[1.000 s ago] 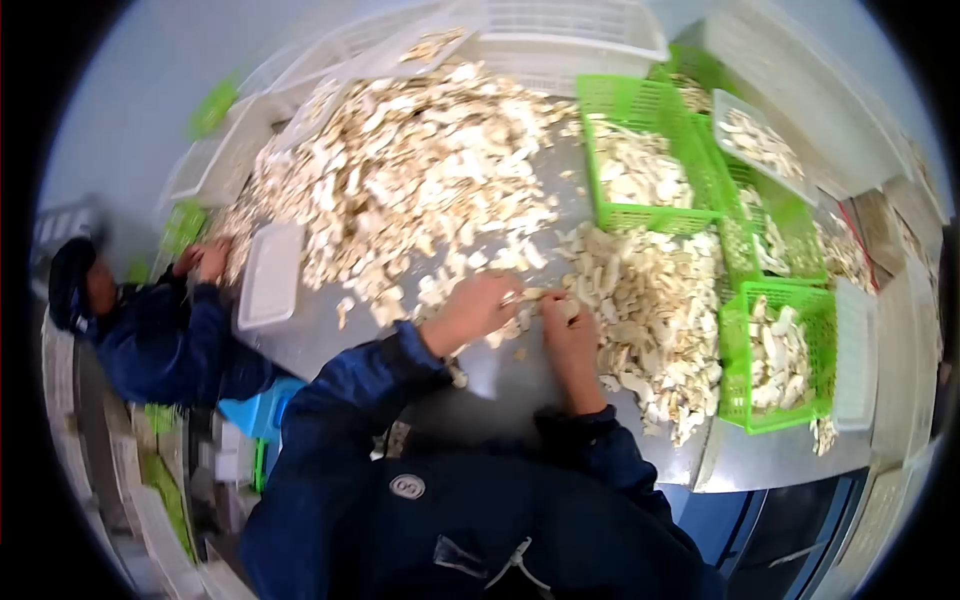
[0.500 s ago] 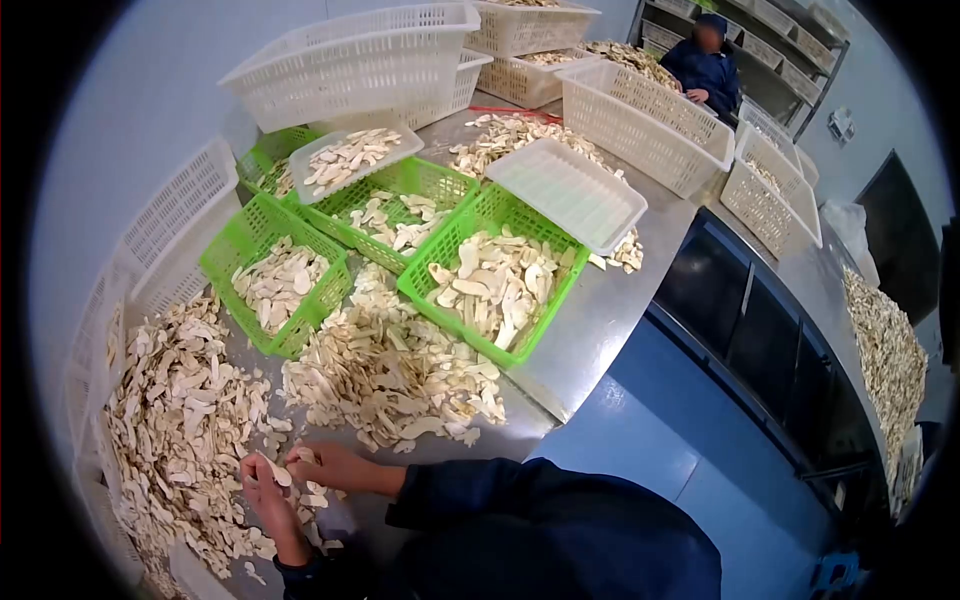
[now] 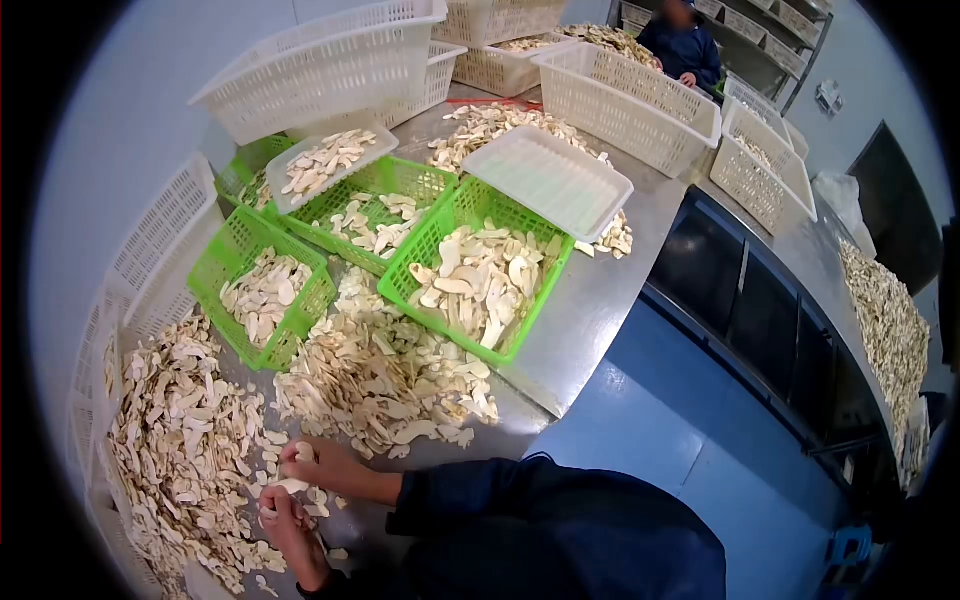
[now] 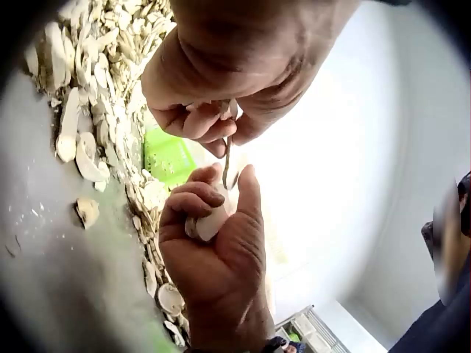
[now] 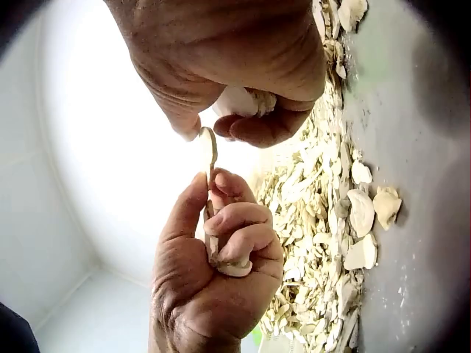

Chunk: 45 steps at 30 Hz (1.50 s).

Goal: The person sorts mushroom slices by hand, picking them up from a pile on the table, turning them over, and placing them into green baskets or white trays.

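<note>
Both hands meet over the metal table, between two heaps of pale dried mushroom slices. My left hand (image 3: pixel 290 535) pinches one thin mushroom slice (image 5: pixel 209 151) edge-on between thumb and fingers, with more pale pieces tucked under its curled fingers. Opposite it, my right hand (image 3: pixel 335 472) curls its fingers round white mushroom slices (image 4: pixel 211 223) in its palm. In the right wrist view, the right thumb tip is right at the upper end of the slice in the left hand. The large left heap (image 3: pixel 185 435) and the smaller heap (image 3: pixel 370 375) lie beyond the hands.
Green baskets (image 3: pixel 395 265) with mushroom slices stand beyond the smaller heap. A white lid (image 3: pixel 550 185) leans over one basket's corner. White crates (image 3: pixel 320 75) line the back. The table edge (image 3: pixel 610 330) runs along the right. Another person (image 3: pixel 685 50) sits far off.
The head view has swung to the right, bringing the blue floor and a far person into sight and losing the person at left. Both hands stay close together, still holding slices.
</note>
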Each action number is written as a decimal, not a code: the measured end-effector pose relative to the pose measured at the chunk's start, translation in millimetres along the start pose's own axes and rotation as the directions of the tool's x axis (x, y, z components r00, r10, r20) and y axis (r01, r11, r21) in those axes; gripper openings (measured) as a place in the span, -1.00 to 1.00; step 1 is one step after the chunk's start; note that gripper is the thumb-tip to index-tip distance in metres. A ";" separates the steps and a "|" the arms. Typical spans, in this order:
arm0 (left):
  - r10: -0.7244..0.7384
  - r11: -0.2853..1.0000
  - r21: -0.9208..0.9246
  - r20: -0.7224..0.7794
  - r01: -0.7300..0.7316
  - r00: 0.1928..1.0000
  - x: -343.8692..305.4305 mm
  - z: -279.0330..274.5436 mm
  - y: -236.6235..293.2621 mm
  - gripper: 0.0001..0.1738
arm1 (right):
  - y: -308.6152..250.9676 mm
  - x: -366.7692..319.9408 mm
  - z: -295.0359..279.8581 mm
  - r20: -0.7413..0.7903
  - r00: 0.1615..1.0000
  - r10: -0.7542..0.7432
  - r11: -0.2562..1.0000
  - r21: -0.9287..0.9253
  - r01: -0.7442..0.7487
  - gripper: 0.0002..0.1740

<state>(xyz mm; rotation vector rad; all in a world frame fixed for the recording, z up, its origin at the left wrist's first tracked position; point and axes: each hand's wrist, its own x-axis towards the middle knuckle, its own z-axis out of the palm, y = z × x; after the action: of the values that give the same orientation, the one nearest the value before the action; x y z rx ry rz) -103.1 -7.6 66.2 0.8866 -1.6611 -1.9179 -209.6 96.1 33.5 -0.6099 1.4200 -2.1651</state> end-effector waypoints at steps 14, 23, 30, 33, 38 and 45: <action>-0.083 0.994 -0.068 -0.006 0.082 0.997 -15.1 9.3 -6.0 -0.78 | 10.3 2.1 0.8 0.004 0.992 0.127 0.991 0.031 -0.127 -0.56; 0.132 0.991 -0.011 -0.064 -0.133 0.989 -9.0 1.7 -13.1 -0.84 | 5.8 -1.9 2.3 0.022 0.999 0.028 0.994 -0.102 -0.026 -0.56; 0.150 0.988 0.040 -0.132 -0.146 0.980 -6.3 -0.1 -18.5 -0.83 | 15.6 -0.8 3.7 0.038 0.997 0.064 0.998 -0.001 -0.064 -0.49; 0.166 0.984 0.085 -0.145 -0.155 0.975 -8.9 3.5 -15.7 -0.83 | 16.5 -0.3 2.9 0.097 0.988 0.117 0.992 0.041 -0.122 -0.42; 0.217 0.969 0.149 -0.128 -0.197 0.968 -10.9 3.9 -15.8 -0.80 | 20.5 0.8 3.9 0.128 0.978 0.163 0.966 0.181 -0.184 -0.36; 0.326 0.935 0.172 -0.068 -0.311 0.943 -11.4 -0.7 -18.6 -0.77 | 15.3 -0.5 3.8 0.211 0.950 0.228 0.925 0.257 -0.279 -0.28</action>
<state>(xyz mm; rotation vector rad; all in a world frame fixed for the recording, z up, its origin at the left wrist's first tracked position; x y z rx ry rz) -93.4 3.1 50.0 0.7012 -1.7946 -1.5204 -204.7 88.3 20.7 -0.4681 1.0074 -2.0009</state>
